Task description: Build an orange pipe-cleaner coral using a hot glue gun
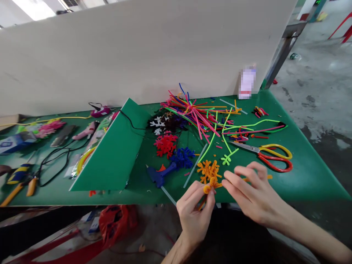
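Left hand [194, 218] pinches an orange pipe-cleaner coil [208, 187].

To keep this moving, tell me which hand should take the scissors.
Right, most likely. The right hand lies closer to the scissors and seems to grip nothing, while the left hand is pinching the orange pipe-cleaner piece.

Blue hot-glue gun [161, 176] on green bench top [310, 176]: navy pipe-cleaner cluster [182, 157] just up-right of gun, red cluster [165, 145] directly above, scissors [275, 157] well right.
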The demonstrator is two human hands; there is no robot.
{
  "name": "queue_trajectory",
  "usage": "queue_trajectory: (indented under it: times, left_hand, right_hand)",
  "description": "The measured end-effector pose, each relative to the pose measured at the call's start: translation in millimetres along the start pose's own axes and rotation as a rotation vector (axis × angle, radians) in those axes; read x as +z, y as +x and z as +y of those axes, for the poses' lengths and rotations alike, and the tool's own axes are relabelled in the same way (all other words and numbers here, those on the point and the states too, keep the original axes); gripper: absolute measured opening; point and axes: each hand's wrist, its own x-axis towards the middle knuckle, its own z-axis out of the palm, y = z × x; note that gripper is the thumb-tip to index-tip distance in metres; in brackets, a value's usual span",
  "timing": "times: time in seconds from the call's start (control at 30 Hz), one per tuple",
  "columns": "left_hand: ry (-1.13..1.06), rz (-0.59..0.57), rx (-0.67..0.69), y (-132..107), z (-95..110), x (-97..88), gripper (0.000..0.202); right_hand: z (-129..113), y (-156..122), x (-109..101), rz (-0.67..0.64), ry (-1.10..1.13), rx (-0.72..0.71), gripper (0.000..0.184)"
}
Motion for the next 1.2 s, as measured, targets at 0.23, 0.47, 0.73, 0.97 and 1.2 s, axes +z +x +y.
queue_trajectory:
  times: [0.23, 0.47, 0.73, 0.97, 1.2]
  left_hand:
    - [0.001, -0.105, 0.102, 1, -1, 4.0, 0.017]
    - [0.108, -0.103, -0.089, 0, -2, 3.5, 0.025]
    - [0.265, -0.140, -0.043, -8, 3, 3.9, 0.029]
    - [0.183, -0.269, -0.218, -5, 5, -6.6, 0.034]
    - [-0.051, -0.434, -0.361, 6, 16, -18.1, 0.036]
  right_hand:
    - [6, 10, -6, -0.201, 0.677, 0.601, 0.022]
    - [4, 14, 11, -0.096, 1.471, 1.248, 0.028]
    - [-26, 8, 32, 0.128, 1.336, 1.225, 0.024]
    - [1, 1, 17, -0.223, 0.539, 0.306, 0.020]
    - [30, 17, -14, -0.221, -0.044, -0.495, 0.029]
